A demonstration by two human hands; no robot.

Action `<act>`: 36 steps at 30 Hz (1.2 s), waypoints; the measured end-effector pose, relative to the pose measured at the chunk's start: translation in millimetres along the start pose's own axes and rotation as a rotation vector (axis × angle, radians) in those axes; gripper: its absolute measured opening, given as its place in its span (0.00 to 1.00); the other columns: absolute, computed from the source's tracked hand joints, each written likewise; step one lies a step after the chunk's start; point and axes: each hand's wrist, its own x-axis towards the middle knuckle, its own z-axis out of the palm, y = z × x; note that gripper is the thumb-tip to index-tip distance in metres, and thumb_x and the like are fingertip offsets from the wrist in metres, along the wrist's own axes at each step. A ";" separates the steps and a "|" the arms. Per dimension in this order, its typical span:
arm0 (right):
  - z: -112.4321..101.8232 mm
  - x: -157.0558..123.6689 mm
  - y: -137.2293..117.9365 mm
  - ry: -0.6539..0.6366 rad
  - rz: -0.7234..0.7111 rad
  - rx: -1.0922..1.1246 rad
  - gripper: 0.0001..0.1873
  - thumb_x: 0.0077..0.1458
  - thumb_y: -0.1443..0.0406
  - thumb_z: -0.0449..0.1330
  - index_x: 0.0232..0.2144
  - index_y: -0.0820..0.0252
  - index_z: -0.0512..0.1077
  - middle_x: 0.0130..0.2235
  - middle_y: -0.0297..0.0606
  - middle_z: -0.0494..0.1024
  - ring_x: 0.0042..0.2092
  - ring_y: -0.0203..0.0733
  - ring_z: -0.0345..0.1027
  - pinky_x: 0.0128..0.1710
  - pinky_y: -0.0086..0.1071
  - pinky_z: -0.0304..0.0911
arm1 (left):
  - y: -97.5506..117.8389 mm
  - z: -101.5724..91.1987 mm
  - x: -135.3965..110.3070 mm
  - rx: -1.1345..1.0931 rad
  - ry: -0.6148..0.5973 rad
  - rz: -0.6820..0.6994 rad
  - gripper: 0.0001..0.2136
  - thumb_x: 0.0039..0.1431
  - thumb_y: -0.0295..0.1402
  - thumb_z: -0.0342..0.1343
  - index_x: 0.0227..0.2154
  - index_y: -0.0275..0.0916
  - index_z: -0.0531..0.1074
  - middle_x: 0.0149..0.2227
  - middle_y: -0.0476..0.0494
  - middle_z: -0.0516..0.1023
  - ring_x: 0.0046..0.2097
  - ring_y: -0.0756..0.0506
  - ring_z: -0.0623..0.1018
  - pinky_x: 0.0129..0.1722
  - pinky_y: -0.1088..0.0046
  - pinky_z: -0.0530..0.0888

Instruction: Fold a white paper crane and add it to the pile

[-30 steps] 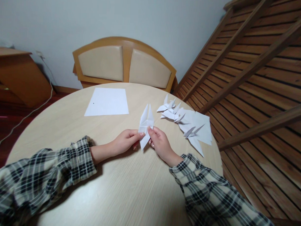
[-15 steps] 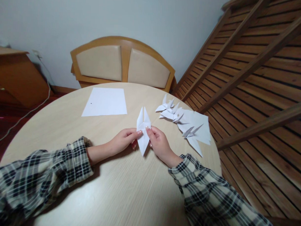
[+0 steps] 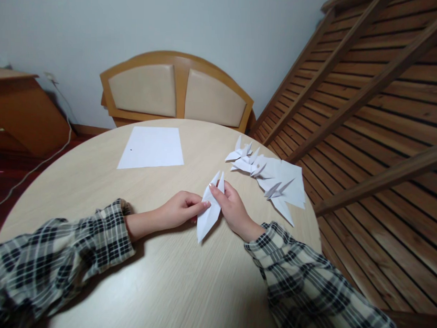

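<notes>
A folded white origami paper [image 3: 208, 223] is held between my two hands over the table's middle. It is long and narrow, with two slim points at the far end and one broader point towards me, and it leans to the right. My left hand [image 3: 181, 210] pinches its left edge, thumb on top. My right hand [image 3: 233, 207] grips the right side near the two slim points, its thumb laid across the paper. The fingers beneath the paper are mostly hidden.
Several folded paper cranes [image 3: 280, 197] stand at the right of the round wooden table [image 3: 157, 281], by some flat white paper [image 3: 291, 181]. A white sheet [image 3: 152, 147] with a small dark spot lies at the back left. Behind is a padded headboard [image 3: 144, 89]; slatted wood [image 3: 366, 121] rises at right.
The folded paper has moved slightly towards me and tilted, its near point swinging left. My right thumb now lies closer to its two slim points. The cranes and sheets stay put.
</notes>
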 end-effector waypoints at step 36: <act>0.6 -6.7 -5.7 -0.303 0.192 0.215 0.15 0.54 0.55 0.62 0.36 0.62 0.74 0.31 0.36 0.76 0.31 0.35 0.68 0.31 0.29 0.58 | -9.0 2.7 0.3 -0.493 0.251 0.180 0.09 0.63 0.36 0.54 0.44 0.42 0.67 0.32 0.51 0.67 0.29 0.53 0.66 0.29 0.78 0.66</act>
